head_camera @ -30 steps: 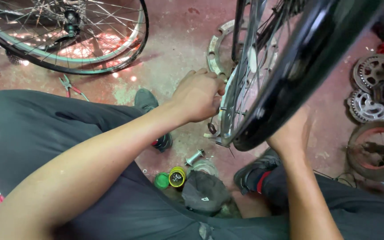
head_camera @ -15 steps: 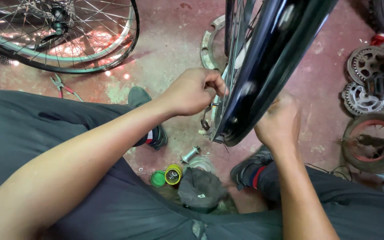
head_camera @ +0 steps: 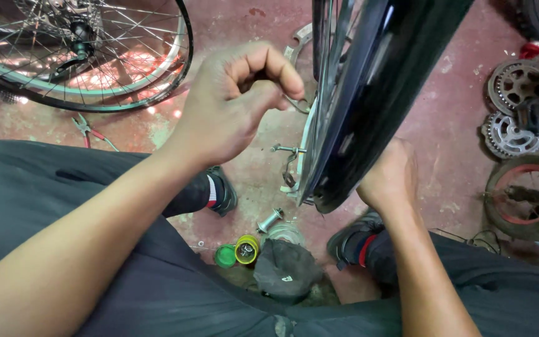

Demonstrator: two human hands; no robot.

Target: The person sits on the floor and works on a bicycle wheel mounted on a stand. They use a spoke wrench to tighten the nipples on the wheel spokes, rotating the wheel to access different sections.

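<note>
The bicycle wheel is steadied by the right hand at 5 o'clock, grip hidden; the left hand is pinched at the spokes. The axle remains unfitted.

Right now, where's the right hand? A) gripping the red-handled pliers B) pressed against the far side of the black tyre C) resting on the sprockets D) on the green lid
B: the right hand sits against the black tyre, fingers hidden behind it; the pliers lie untouched on the floor.
</note>
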